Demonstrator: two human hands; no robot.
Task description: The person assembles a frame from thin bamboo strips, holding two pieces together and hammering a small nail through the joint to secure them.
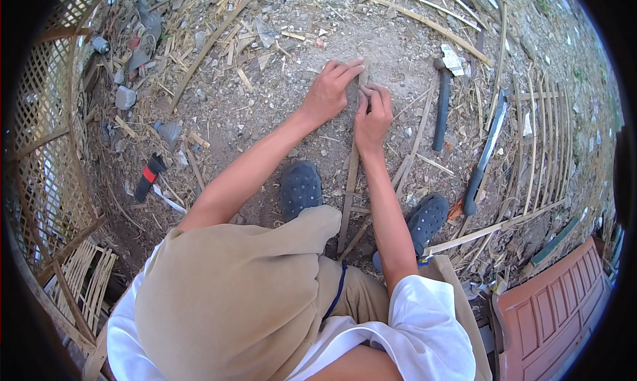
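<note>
A thin, flat bamboo slat (352, 175) runs from between my feet away from me, its far end up at my fingers. My right hand (373, 118) pinches the slat near that far end, thumb on the left side and fingers curled over. Just beyond, my left hand (332, 89) comes in from the left with bent fingers, their tips closed at the slat's tip. Anything small between those fingertips is too hidden to make out. To the right of my hands lies a hammer (442, 106) with a dark handle, head pointing away from me.
A machete (488, 159) with a black handle lies farther right, beside a bamboo lattice frame (545, 139). A black object with a red band (149, 177) rests at left, near a woven fence (50, 135). Dark clogs (300, 189) are on my feet. A reddish panel (554, 308) stands lower right.
</note>
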